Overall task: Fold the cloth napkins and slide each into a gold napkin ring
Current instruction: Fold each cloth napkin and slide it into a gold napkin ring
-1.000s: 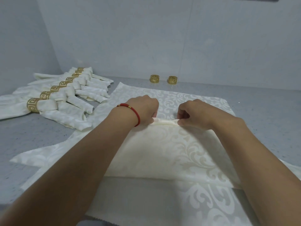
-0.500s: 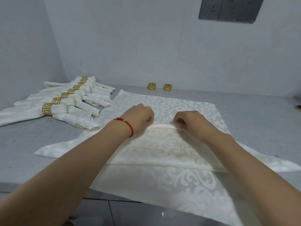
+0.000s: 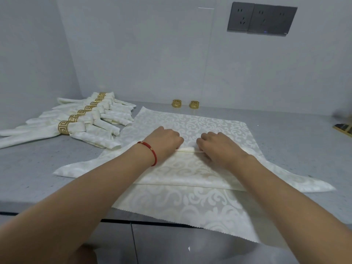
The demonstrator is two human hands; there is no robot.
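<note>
A cream damask napkin (image 3: 182,170) lies on the grey counter, its near part folded up over the middle, on top of another flat napkin (image 3: 190,204). My left hand (image 3: 164,141), with a red bracelet at the wrist, and my right hand (image 3: 219,144) sit side by side at the fold's far edge. Both pinch a small raised pleat of cloth (image 3: 187,149) between curled fingers. Two loose gold napkin rings (image 3: 176,103) (image 3: 194,104) stand by the back wall.
Several folded napkins in gold rings (image 3: 80,122) lie in a row at the left. The flat napkin overhangs the counter's front edge (image 3: 47,206). A dark object (image 3: 342,128) sits at the far right edge. Wall sockets (image 3: 262,19) are above.
The hands have come closer together on the pleat. The camera has tilted up, so the counter's front edge and the wall sockets now show.
</note>
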